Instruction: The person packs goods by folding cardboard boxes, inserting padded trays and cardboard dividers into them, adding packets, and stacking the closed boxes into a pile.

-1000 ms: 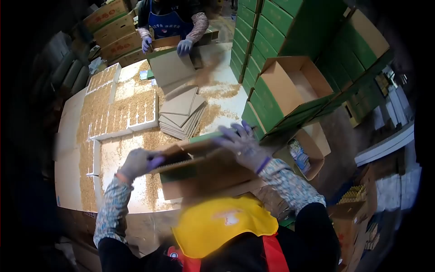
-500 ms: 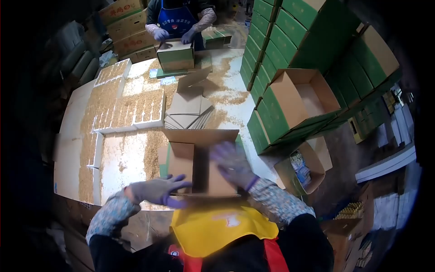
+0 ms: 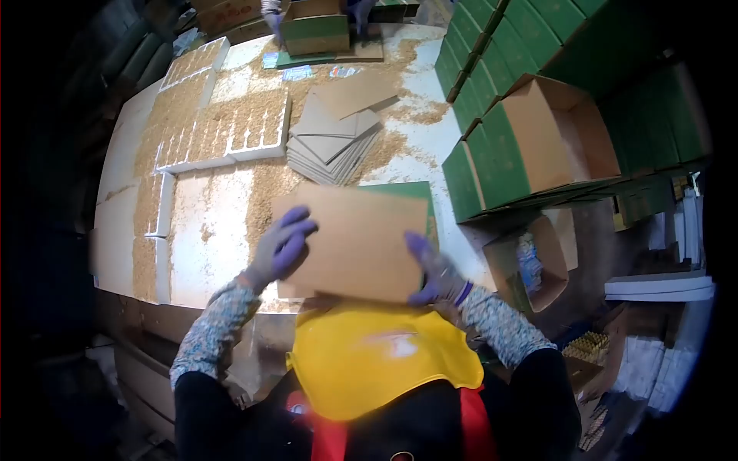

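Observation:
A brown cardboard box lies in front of me with a plain brown face upward. My left hand, in a grey and purple glove, grips its left side. My right hand holds the right side, thumb and fingers spread around the edge. Green cardboard shows behind the box. Beyond it sits a stack of grey cardboard sheets, with a loose brown sheet on top.
White trays filled with brown grains stand at the left on the table. Green boxes are piled at the right, one open on top. A co-worker's gloved hands hold a box at the far side.
The open box in front of me now shows a flat brown face, with both hands at its sides. A brown sheet lies lower on the grey stack. The view has shifted.

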`<state>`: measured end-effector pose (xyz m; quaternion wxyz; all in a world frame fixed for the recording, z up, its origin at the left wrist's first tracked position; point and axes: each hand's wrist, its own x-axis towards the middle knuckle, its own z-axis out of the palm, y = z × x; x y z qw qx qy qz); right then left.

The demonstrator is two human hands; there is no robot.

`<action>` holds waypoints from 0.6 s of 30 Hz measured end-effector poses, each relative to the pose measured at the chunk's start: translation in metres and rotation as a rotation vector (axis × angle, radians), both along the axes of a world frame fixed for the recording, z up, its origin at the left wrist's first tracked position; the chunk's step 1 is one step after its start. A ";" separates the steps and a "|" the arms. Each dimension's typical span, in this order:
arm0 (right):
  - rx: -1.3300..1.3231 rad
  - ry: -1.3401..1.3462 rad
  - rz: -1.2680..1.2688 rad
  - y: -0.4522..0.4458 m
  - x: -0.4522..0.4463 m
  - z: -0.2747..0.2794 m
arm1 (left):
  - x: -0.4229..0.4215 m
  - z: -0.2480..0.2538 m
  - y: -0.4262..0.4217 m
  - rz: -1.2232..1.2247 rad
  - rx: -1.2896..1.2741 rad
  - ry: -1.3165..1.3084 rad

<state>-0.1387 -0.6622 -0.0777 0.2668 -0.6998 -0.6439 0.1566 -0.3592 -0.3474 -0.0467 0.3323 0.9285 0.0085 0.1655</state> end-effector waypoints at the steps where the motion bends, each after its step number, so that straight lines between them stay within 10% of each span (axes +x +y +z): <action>1: 0.124 0.142 -0.094 0.014 0.022 -0.001 | 0.018 0.006 0.009 -0.019 -0.121 -0.039; 3: 0.132 1.476 -0.337 0.058 0.065 0.016 | 0.039 0.028 0.021 0.068 -1.462 0.102; 4: -0.030 1.899 -0.313 0.064 0.082 0.024 | 0.050 0.020 0.028 0.195 -1.548 0.123; 8: -0.149 1.611 -0.474 0.080 0.092 0.032 | 0.056 -0.082 0.032 0.505 -0.264 0.753; 11: -0.229 0.846 -0.467 0.069 0.076 -0.005 | 0.054 -0.090 0.045 0.468 -0.085 0.877; 14: -0.282 0.616 -0.530 0.075 0.063 0.011 | 0.082 -0.115 0.154 1.083 -0.267 0.168; 16: -0.277 0.603 -0.543 0.076 0.059 0.012 | 0.101 -0.152 0.257 1.037 -1.378 0.184; 18: -0.270 0.787 -0.603 0.082 0.057 0.023 | 0.127 -0.184 0.293 1.163 -1.462 0.207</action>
